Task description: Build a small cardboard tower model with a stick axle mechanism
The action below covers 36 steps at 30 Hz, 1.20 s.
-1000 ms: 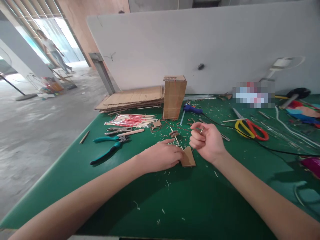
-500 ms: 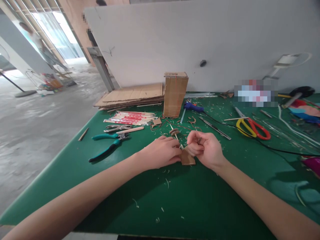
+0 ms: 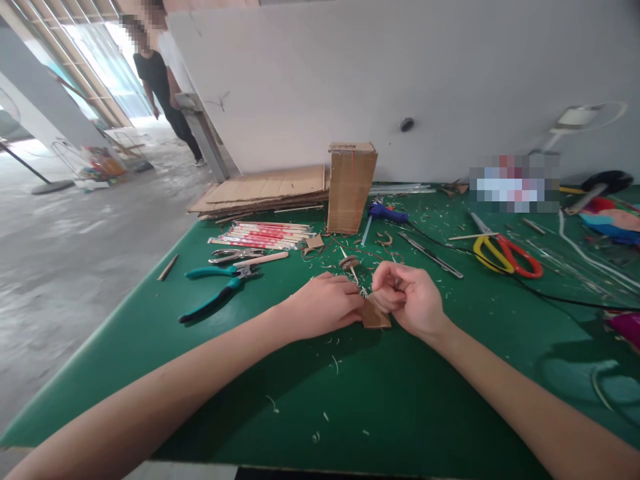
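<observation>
My left hand (image 3: 327, 303) presses down on the left edge of a small cardboard piece (image 3: 376, 317) lying on the green table. My right hand (image 3: 410, 297) is curled just over the piece's right side, thumb and fingers pinched together; whatever is between them is too small and hidden to make out. Just beyond my hands, a small round cardboard disc (image 3: 349, 263) sits on a thin pointed wooden stick. Pale shavings are scattered around my fingers.
Teal-handled pliers (image 3: 220, 293) lie to the left, near wrapped chopsticks (image 3: 265, 235). A tall cardboard box (image 3: 351, 190) stands behind, beside a blue glue gun (image 3: 387, 213). A utility knife (image 3: 431, 255) and scissors (image 3: 505, 253) lie to the right. Two people are in the left background.
My right hand has shifted very slightly, its fingers still curled; my left hand stays on the cardboard. In the background, people now stand beside the white panel's left edge.
</observation>
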### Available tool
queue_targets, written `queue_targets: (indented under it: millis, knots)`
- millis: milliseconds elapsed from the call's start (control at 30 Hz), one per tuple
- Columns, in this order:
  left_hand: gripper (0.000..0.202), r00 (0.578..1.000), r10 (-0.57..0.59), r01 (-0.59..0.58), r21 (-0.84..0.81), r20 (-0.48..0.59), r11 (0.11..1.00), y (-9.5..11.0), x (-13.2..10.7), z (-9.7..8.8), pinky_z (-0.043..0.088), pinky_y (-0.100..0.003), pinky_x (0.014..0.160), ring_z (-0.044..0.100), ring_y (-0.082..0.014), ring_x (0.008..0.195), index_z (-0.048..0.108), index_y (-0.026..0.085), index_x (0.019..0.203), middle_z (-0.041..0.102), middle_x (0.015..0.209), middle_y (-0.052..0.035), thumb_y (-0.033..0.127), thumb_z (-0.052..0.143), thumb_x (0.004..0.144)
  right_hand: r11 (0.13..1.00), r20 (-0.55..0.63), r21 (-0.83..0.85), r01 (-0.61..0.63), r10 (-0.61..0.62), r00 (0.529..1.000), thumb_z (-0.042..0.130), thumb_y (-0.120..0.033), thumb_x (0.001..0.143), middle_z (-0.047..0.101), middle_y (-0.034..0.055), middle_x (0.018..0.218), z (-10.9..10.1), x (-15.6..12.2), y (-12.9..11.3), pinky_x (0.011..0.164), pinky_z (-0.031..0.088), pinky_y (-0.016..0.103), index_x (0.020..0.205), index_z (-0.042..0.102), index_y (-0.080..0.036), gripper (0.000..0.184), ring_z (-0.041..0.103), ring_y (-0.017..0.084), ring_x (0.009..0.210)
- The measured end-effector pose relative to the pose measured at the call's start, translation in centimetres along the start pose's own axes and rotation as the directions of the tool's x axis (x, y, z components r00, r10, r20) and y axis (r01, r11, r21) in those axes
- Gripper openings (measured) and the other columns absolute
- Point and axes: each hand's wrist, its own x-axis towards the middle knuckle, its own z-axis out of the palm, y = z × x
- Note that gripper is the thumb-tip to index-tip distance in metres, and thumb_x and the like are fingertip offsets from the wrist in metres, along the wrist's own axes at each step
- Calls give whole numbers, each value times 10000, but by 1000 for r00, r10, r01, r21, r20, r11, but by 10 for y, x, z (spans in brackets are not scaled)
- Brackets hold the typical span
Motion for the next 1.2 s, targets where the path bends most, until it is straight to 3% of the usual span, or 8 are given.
queue_targets:
  millis: [433,733,933,1100,1200]
  knots:
    - [208,1000,-6,6,-16,-13,1000,1,0,0,454,-326,781,612,-183,893,592,188,891,644,905,-30,335,446,909,994,16,-103,29,-27,999,418,-314,794,192,-91,400,-1,-3,3,389,138,219,573,590,-163,318,136,64,366]
    - [202,1000,-11,11,-9,-3,1000,4,1,-1,475,-305,762,604,-184,887,605,186,884,640,927,-32,318,453,903,999,10,-45,-23,23,1000,431,-333,748,170,-95,386,-4,0,8,366,116,211,519,557,-178,304,116,62,340]
    - [189,1000,-21,21,-54,-3,998,3,1,-1,475,-294,775,591,-179,920,599,190,871,640,912,-26,316,462,901,999,-13,-40,18,-19,1000,399,-381,775,148,-99,403,-3,-1,10,376,140,216,559,560,-183,335,119,67,352]
    - [175,999,-44,45,-143,14,989,2,0,0,480,-292,787,583,-173,940,597,196,903,630,941,-28,306,460,903,997,8,-70,-20,20,1000,430,-359,788,176,-99,401,6,-1,-4,381,132,216,624,590,-184,288,113,67,360]
    - [166,999,-49,50,-167,10,985,3,0,-1,480,-299,774,582,-174,907,597,199,901,618,898,-23,297,463,904,1000,-61,-2,29,-29,998,407,-448,810,134,-94,422,10,-4,-15,406,154,226,603,585,-200,369,102,70,379]
